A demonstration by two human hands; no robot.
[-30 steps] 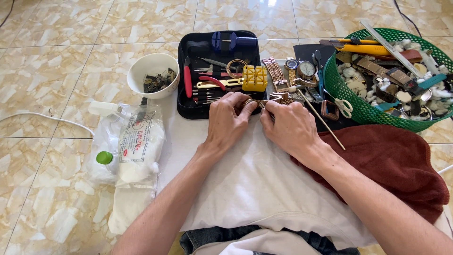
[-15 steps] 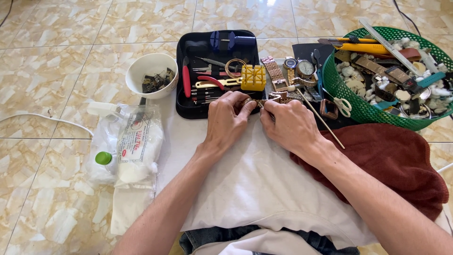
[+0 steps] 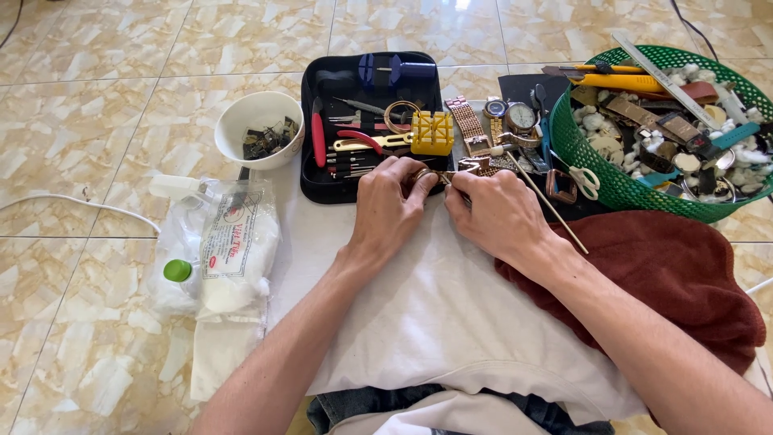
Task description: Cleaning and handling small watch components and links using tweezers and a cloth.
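Bare forearms, no sleeves, white shirt [image 3: 451,415], dark jeans [image 3: 354,403]

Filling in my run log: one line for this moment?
left hand: pinches gold watch band | right hand: on band | beside: tool tray

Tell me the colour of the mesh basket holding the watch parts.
Green: the plastic mesh basket, clearest in the head view.

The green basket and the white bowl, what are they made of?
The green basket looks like plastic: its wall is a bright moulded mesh of small holes. The white bowl looks like glazed ceramic, smooth and a bit shiny with a thick rim, though it could be plastic. Small dark bits lie inside it.
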